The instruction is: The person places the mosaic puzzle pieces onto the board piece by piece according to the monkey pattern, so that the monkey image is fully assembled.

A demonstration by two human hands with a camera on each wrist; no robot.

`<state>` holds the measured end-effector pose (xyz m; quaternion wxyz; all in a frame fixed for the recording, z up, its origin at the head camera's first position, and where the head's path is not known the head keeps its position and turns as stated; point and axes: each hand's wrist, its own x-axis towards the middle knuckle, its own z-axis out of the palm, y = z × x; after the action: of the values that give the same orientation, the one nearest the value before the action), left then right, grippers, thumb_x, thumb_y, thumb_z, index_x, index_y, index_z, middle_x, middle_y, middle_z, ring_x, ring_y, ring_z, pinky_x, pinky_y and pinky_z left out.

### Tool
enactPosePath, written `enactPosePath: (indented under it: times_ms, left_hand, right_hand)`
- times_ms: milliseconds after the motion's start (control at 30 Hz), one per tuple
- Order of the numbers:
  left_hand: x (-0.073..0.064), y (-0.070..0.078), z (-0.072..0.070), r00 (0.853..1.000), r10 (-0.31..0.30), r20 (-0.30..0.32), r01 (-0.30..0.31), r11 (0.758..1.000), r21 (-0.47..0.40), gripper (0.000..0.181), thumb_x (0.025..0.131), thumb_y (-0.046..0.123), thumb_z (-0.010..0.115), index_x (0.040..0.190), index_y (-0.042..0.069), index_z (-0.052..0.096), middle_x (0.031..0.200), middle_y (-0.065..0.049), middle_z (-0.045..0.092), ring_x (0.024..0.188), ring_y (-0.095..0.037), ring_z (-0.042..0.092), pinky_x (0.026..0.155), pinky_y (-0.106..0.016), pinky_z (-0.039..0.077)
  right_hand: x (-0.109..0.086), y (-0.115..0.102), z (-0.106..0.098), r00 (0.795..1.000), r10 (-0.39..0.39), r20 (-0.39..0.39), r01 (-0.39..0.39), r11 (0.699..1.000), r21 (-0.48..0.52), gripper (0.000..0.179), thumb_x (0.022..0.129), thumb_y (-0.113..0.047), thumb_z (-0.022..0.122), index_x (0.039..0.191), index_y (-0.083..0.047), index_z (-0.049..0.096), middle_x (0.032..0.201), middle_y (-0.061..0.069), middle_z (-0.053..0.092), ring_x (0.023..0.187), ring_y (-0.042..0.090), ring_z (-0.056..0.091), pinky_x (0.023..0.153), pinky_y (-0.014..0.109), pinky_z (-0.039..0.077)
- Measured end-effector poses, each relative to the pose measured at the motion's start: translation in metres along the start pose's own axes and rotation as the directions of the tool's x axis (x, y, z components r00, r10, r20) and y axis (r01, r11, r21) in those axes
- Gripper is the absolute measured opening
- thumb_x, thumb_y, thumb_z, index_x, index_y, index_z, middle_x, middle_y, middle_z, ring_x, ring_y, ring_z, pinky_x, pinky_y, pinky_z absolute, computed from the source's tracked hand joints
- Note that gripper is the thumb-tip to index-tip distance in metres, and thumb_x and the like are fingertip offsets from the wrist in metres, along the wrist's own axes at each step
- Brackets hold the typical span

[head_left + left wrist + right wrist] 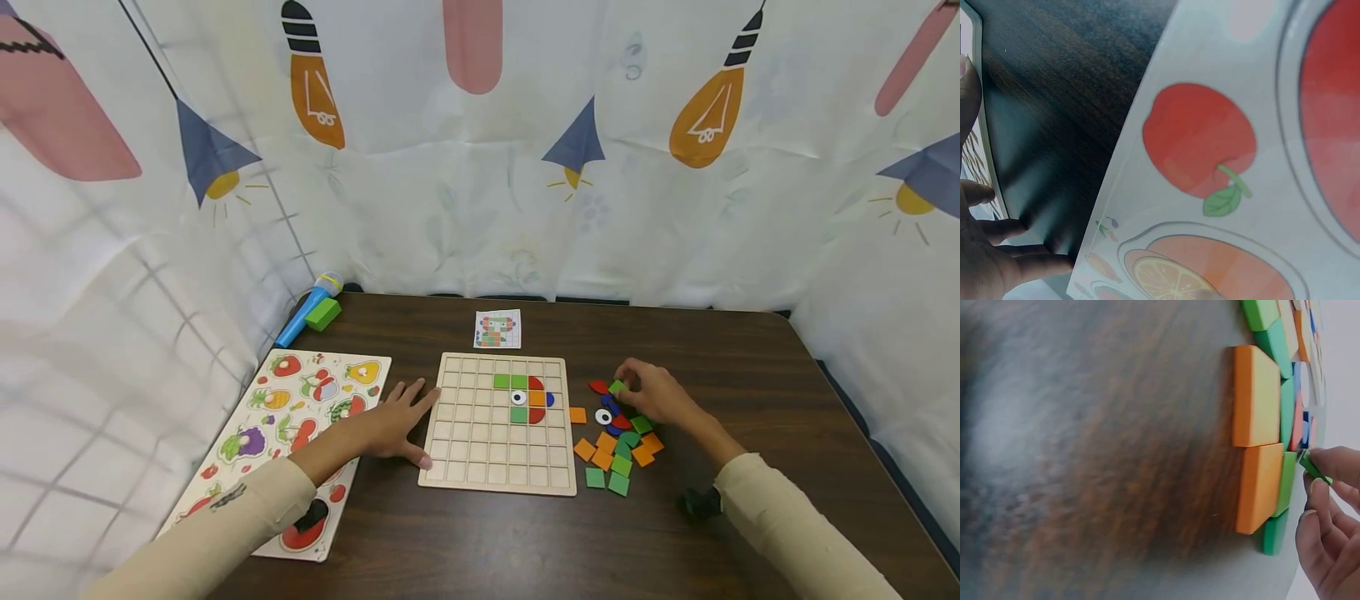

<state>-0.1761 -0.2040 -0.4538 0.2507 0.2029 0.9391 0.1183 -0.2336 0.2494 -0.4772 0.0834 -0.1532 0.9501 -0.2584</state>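
My left hand (393, 422) lies with spread fingers at the left edge of a wooden grid board (468, 454), its thumb on the lower left corner. In the board's upper right part sit green squares (501, 381), red rounded pieces (536, 415), an orange square (537, 398), a blue rounded piece (551, 399) and an eye disc (517, 397). Right of the board, my right hand (654, 392) pinches a green tile (1314, 469) between thumb and fingers, above a loose pile of orange tiles (585, 450), green tiles (620, 484), red and blue pieces and another eye disc (603, 416).
A small printed pattern card (498, 329) lies behind the board. On the left is a fruit puzzle board (247, 400), partly under my left forearm. A blue toy microphone (303, 317) and a green block (323, 315) stand at the back left. A printed curtain (450, 217) surrounds the table.
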Motion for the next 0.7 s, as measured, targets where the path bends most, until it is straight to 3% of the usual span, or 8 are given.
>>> enactPosePath:
  times_ms: [300, 500, 700]
  left_hand:
    - [0.000, 0.002, 0.000, 1.000, -0.006, -0.001, 0.006, 1.000, -0.002, 0.113, 0.079, 0.056, 0.079, 0.162, 0.011, 0.017, 0.166, -0.026, 0.009, 0.149, -0.057, 0.010, 0.111, -0.070, 0.029]
    - [0.000, 0.002, -0.001, 1.000, -0.002, 0.000, 0.002, 1.000, -0.005, 0.113, 0.079, 0.056, 0.078, 0.161, 0.010, 0.017, 0.165, -0.027, 0.009, 0.148, -0.058, 0.010, 0.111, -0.069, 0.029]
    - [0.000, 0.002, -0.001, 1.000, -0.003, 0.004, 0.003, 1.000, -0.003, 0.112, 0.079, 0.056, 0.078, 0.162, 0.011, 0.017, 0.166, -0.027, 0.009, 0.149, -0.057, 0.009, 0.111, -0.070, 0.028]
  right_hand:
    - [0.005, -0.016, -0.008, 0.998, -0.057, -0.006, 0.057, 0.996, 0.062, 0.028, 0.098, -0.016, 0.065, 0.124, -0.006, 0.063, 0.095, 0.009, 0.067, 0.072, 0.017, 0.057, 0.064, 0.032, 0.048]
    - [0.013, -0.034, -0.002, 0.996, -0.089, 0.012, 0.087, 0.989, 0.120, 0.028, 0.097, -0.020, 0.068, 0.120, -0.005, 0.066, 0.085, 0.004, 0.064, 0.062, 0.014, 0.056, 0.057, 0.029, 0.049]
    - [0.026, -0.054, 0.010, 0.992, -0.117, 0.050, 0.106, 0.977, 0.183, 0.030, 0.091, -0.023, 0.075, 0.116, -0.007, 0.069, 0.080, 0.001, 0.062, 0.062, 0.015, 0.055, 0.059, 0.029, 0.049]
